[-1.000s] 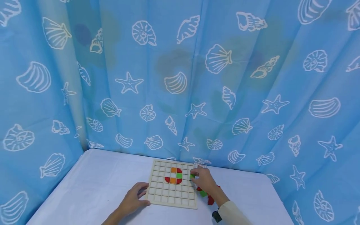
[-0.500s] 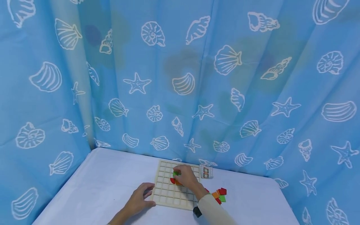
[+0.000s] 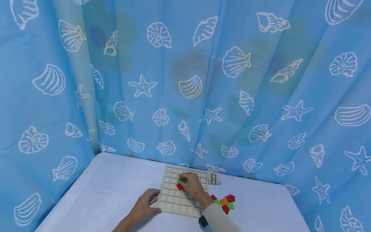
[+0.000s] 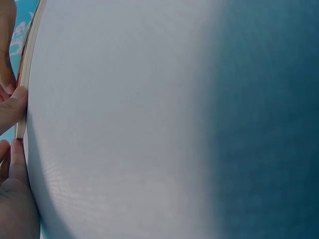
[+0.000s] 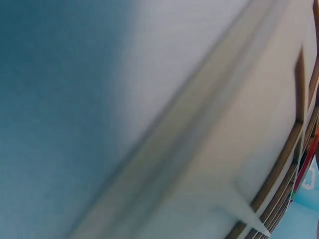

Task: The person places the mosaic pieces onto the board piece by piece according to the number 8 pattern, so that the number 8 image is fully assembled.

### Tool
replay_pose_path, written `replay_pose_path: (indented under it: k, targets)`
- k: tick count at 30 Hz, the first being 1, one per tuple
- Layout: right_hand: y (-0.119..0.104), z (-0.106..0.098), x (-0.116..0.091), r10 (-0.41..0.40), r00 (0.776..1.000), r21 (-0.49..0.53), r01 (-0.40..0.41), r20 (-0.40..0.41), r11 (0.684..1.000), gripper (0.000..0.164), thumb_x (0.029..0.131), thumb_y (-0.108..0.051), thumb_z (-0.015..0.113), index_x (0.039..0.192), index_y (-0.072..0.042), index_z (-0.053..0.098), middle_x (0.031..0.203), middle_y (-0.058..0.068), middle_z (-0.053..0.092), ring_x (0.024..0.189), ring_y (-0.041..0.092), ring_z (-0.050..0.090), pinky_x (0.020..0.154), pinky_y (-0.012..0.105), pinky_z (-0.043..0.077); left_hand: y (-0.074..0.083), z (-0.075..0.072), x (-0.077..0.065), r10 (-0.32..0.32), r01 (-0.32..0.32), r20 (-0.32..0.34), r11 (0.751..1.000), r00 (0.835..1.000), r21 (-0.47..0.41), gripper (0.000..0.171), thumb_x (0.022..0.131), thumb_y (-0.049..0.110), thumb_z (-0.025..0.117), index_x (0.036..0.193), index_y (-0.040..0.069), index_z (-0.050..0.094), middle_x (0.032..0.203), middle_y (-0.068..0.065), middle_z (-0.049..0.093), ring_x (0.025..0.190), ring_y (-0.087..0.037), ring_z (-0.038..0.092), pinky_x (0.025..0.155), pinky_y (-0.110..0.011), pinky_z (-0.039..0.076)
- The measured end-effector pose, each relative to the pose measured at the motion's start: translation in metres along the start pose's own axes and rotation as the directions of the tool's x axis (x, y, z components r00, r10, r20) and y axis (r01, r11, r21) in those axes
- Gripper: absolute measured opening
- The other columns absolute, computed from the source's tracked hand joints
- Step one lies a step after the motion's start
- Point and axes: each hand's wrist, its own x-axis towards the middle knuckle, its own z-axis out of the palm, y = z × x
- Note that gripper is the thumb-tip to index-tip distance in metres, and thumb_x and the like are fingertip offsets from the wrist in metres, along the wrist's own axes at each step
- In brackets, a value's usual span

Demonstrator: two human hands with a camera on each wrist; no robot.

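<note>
My left hand (image 3: pixel 145 204) holds the wooden grid board (image 3: pixel 171 206) at its near left corner, fingers along the left side and thumb at the near edge. In the left wrist view its fingertips (image 4: pixel 19 97) meet the board's rim. Over the board's middle, my right hand (image 3: pixel 192 185) pinches a small green tile (image 3: pixel 180 181). It sits just above a rounded red tile (image 3: pixel 179 186) on the grid. Most of the other tiles on the board are hidden behind that hand. The right wrist view is mostly blurred, with the grid's ridges (image 5: pixel 279 172) at its right.
Several loose red, green and orange tiles (image 3: pixel 223 201) lie right of the board. A small pattern card (image 3: pixel 214 178) stands at its far right corner. White cloth (image 3: pixel 124 175) covers the table, and a blue shell-print curtain (image 3: pixel 174 96) hangs behind.
My right hand has moved left from the board's right edge to its middle, carrying the green tile. The whole view has shifted slightly. My left hand stays at the board's corner.
</note>
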Motion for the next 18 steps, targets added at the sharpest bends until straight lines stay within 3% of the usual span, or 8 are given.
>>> replay_pose_path:
  k: [8,12,18]
  targets:
    - [0.003,-0.005,-0.002,0.014,1.0,0.033,-0.014,-0.013,0.999,0.022,0.089,0.0,0.069,0.11,-0.001,0.072,0.104,0.007,0.07,0.097,0.019,0.067,0.086,0.03,0.061,0.002,0.005,0.004,-0.001,0.001,0.012,1.0,1.0,0.006,0.076,0.064,0.01,0.089,0.13,-0.002,0.053,0.13,-0.016,0.052,0.125,-0.037,0.05,0.102,-0.024,0.05]
    - [0.002,-0.012,-0.007,0.022,1.0,0.052,-0.022,-0.004,0.998,0.024,0.09,-0.001,0.067,0.114,0.0,0.07,0.107,0.008,0.07,0.1,0.021,0.067,0.087,0.033,0.061,0.005,0.006,0.004,-0.012,0.011,0.009,0.999,1.0,0.05,0.075,0.065,0.013,0.089,0.13,0.0,0.054,0.13,-0.015,0.053,0.125,-0.036,0.05,0.103,-0.028,0.049]
    - [0.011,-0.034,-0.025,0.087,0.996,-0.027,-0.087,-0.001,0.996,0.026,0.092,-0.009,0.066,0.118,-0.005,0.069,0.111,0.004,0.068,0.102,0.021,0.065,0.088,0.038,0.061,0.004,0.003,0.002,-0.061,0.06,0.005,0.997,0.998,0.041,0.076,0.063,0.012,0.09,0.129,0.0,0.054,0.129,-0.014,0.053,0.125,-0.037,0.05,0.1,-0.025,0.051]
